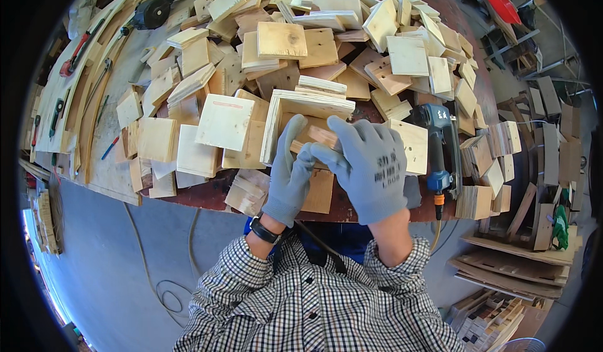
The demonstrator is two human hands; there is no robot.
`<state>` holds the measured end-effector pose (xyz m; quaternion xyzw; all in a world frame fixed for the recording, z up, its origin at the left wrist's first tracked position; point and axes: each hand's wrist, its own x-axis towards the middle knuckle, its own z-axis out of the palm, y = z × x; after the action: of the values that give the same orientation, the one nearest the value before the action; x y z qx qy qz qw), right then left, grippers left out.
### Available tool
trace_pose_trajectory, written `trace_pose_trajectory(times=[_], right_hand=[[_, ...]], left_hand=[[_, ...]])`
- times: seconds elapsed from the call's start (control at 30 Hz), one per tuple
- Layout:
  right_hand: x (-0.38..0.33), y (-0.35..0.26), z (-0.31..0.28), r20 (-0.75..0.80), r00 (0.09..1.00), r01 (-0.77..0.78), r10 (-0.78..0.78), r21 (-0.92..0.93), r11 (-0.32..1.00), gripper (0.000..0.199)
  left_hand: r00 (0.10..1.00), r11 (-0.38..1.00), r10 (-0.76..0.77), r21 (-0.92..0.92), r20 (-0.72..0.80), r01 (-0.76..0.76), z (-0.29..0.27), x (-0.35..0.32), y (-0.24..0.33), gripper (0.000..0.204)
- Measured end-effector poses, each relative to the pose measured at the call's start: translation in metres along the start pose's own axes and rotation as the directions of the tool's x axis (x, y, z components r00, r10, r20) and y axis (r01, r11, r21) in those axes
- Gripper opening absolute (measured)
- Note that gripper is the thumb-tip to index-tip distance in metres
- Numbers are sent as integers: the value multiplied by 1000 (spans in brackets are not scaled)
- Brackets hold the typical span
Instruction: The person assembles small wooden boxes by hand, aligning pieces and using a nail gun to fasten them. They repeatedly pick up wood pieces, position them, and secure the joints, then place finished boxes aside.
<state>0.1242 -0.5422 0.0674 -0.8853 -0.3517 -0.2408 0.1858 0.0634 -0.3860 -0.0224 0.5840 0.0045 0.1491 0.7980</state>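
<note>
Both my hands wear grey gloves and meet at the table's near edge. My left hand (290,179) has its index finger and thumb curled round the left side of a small brown wooden piece (321,136). From the other side my right hand (372,170) pinches toward the same piece, its thumb near the left thumb. My fingers hide much of it. Just beyond, pale plywood pieces (311,104) stand on edge and meet in a corner. To the right of my right hand lies a blue and black air nailer (438,141) with an orange hose fitting.
A large heap of plywood pieces (281,40) covers the dark red table (352,209). At the left are long wooden strips (88,69), a black tool (157,9) and red-handled pliers (74,56). Hoses (141,251) trail over the floor. Boards (512,267) are stacked at the right.
</note>
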Motion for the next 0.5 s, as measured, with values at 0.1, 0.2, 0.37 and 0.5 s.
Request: trace_pose_trajectory(times=[0.1,0.2,0.37,0.5], right_hand=[[14,4,3,296,948,-133,113,47,990,52],[30,-15,-4,473,838,-460,272,345,818,57],[-15,-11,11,153,927,-369,341,527,765,48],[-50,-31,32,247,790,-526,561,744,413,46]], left_hand=[[999,999,36,13,23,-36,4,0,1,82],[1000,999,14,29,-17,-13,4,1,0,75],[991,991,-109,67,-82,115,18,-2,18,60],[987,988,-83,115,-139,99,18,-3,21,56]])
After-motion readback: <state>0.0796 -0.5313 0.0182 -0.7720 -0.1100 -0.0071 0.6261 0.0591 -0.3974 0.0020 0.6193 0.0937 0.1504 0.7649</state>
